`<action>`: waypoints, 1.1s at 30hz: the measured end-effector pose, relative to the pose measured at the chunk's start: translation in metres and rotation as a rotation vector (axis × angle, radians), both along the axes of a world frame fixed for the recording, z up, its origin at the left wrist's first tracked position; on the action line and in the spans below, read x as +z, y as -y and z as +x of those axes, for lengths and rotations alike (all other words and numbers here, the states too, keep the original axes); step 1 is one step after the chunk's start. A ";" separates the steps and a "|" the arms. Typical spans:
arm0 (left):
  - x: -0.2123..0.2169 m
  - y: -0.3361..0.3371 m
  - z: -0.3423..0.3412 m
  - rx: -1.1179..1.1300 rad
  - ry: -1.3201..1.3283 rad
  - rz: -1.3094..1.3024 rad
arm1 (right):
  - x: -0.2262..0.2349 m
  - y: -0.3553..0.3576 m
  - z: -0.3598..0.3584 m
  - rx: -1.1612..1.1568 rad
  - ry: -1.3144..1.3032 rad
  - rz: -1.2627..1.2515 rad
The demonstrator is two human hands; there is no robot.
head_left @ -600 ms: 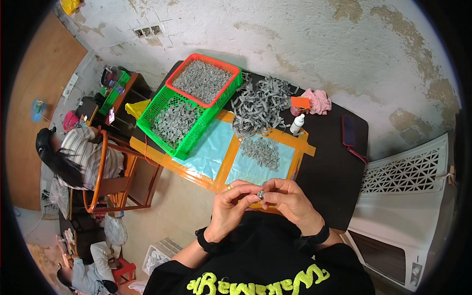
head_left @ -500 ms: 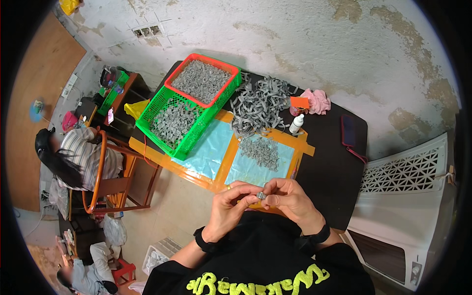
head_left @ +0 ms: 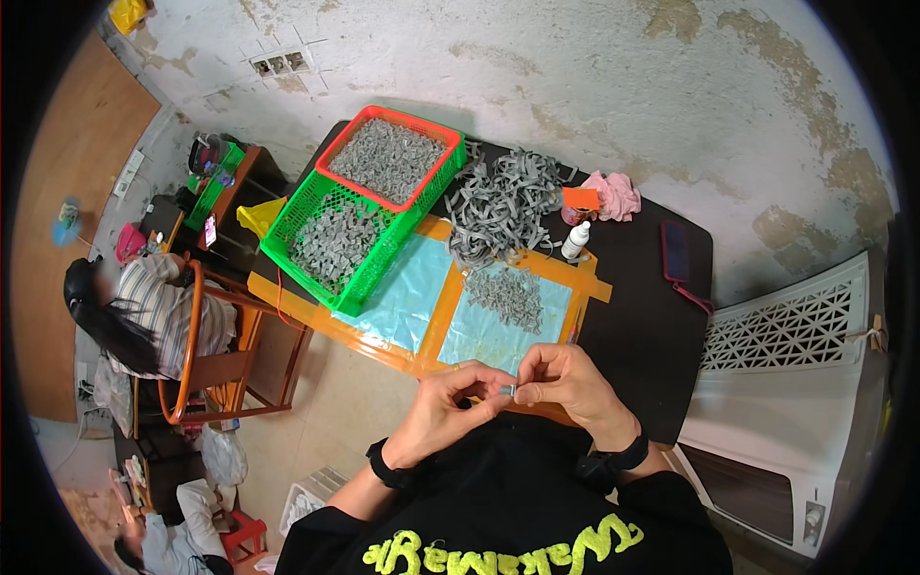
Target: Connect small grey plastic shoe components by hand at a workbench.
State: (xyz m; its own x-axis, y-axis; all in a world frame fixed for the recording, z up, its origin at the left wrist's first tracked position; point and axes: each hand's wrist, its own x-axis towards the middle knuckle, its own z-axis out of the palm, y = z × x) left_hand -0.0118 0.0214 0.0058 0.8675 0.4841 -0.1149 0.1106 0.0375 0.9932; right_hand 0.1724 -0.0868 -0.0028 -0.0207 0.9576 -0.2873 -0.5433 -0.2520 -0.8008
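Observation:
In front of my chest, at the table's near edge, both hands meet on a small grey piece [head_left: 507, 390], perhaps a folded strip; its exact kind is too small to make out. My left hand [head_left: 443, 407] pinches it between thumb and fingers from the left. Thumb and forefinger of my right hand [head_left: 567, 385] close on its other end. Just beyond them, a loose heap of small grey pieces [head_left: 505, 299] lies on a light blue sheet [head_left: 460, 337] edged with orange tape. Behind that heap is a tangled pile of grey strips [head_left: 498, 206].
A green basket [head_left: 356, 305] of grey pieces stands at left, with a filled red basket [head_left: 320, 158] over its far end. A white bottle [head_left: 575, 243], a can with an orange top [head_left: 581, 199], a pink cloth [head_left: 613, 197] and a phone [head_left: 676, 251] are at right. Two people sit at left.
The grey piece has turned slightly between my fingers, and my left fingers have shifted a little around it. The whole view has moved slightly; the heaps and baskets look unchanged.

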 end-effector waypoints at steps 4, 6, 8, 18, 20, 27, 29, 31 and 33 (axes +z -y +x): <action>0.002 0.000 0.003 0.032 0.024 -0.276 | 0.003 0.000 -0.003 -0.057 0.125 0.002; 0.001 0.000 0.002 0.057 -0.003 -0.362 | 0.004 0.001 -0.004 -0.058 0.156 0.003; -0.007 -0.003 -0.001 0.041 0.020 -0.441 | 0.009 0.002 -0.005 -0.068 0.180 0.019; -0.014 -0.006 0.000 0.030 0.065 -0.569 | -0.001 0.001 0.016 0.089 0.382 0.348; -0.013 -0.005 0.001 0.035 0.050 -0.551 | -0.002 -0.001 0.017 0.142 0.327 0.371; -0.019 -0.003 0.001 0.062 0.069 -0.550 | -0.001 -0.003 0.022 0.241 0.229 0.162; -0.018 -0.001 0.002 0.080 0.074 -0.530 | -0.001 -0.004 0.021 0.167 0.241 0.077; -0.018 0.000 0.003 0.083 0.090 -0.522 | 0.002 -0.005 0.018 0.136 0.212 0.053; -0.018 0.002 0.005 0.089 0.105 -0.514 | 0.003 -0.006 0.017 0.107 0.181 0.030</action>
